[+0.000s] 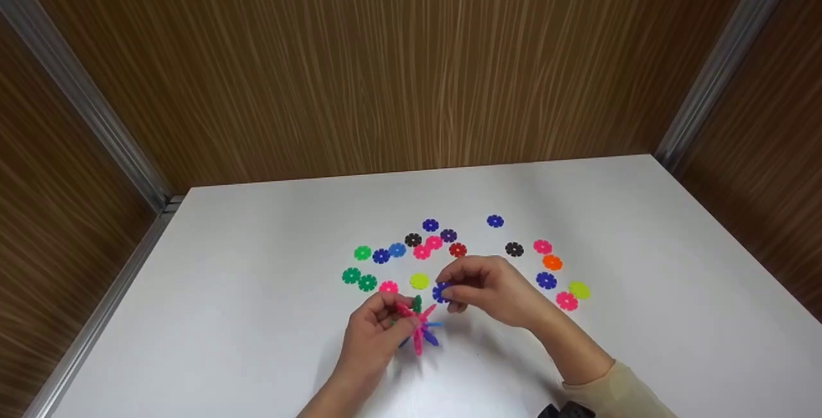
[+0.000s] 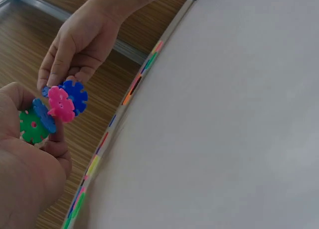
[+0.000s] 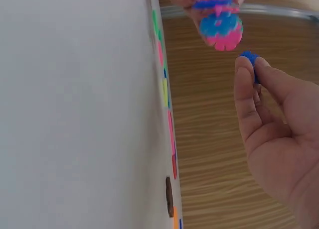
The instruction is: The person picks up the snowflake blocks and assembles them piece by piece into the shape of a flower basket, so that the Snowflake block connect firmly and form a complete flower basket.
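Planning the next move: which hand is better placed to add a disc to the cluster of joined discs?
Probably the right hand: it pinches a blue disc beside the cluster, while the left hand holds that cluster.

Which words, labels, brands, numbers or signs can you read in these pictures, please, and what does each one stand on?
None can be read.
I see no lettering on the joined cluster in the left hand, the blue disc in the right hand, or the white table.
The loose discs are too small to rule out fine marks.
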`<state>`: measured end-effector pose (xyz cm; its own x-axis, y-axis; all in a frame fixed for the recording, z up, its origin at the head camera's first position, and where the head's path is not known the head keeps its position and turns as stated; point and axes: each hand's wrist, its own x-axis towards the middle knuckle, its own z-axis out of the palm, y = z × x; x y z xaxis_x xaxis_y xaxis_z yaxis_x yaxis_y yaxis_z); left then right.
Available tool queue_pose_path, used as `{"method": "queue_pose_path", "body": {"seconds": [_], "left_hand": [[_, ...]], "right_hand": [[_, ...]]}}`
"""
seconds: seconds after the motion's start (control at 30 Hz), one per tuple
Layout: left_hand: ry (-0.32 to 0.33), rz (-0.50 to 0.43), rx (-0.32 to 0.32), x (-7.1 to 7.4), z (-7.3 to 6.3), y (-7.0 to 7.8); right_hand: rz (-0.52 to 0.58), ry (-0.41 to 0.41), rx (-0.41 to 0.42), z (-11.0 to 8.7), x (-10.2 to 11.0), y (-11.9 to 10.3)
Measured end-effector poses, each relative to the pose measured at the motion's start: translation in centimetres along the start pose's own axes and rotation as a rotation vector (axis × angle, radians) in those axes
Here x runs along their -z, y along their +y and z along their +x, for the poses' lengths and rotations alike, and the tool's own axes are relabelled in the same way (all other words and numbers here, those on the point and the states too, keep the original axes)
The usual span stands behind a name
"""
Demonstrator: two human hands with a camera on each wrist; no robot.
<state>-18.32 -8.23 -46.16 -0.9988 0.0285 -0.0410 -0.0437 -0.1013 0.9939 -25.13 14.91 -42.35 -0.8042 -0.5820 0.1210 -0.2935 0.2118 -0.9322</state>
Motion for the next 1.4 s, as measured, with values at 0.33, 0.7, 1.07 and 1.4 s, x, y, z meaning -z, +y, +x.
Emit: {"method": "queue_pose_path", "body": {"seconds": [0.33, 0.7, 1.07, 1.4], "left_hand": [[-0.061, 0.106, 0.001, 0.2, 0.1, 0.2], [-0.113, 0.203, -0.031, 0.4, 0.1, 0.4], [-0.113, 0.209, -0.013, 0.5, -0.2, 0.5], [-0.106, 0.255, 0.020, 0.5, -0.2, 0.4]], "right_hand": [[-0.090, 0.018, 0.055, -0.2, -0.9, -1.1], [-0.094, 0.002, 0.133, -0.3, -1.0, -1.1], [-0.100, 0.024, 0.136, -0.2, -1.7, -1.3], [-0.155, -0.013, 0.156, 0.1, -2.0, -1.1]]}}
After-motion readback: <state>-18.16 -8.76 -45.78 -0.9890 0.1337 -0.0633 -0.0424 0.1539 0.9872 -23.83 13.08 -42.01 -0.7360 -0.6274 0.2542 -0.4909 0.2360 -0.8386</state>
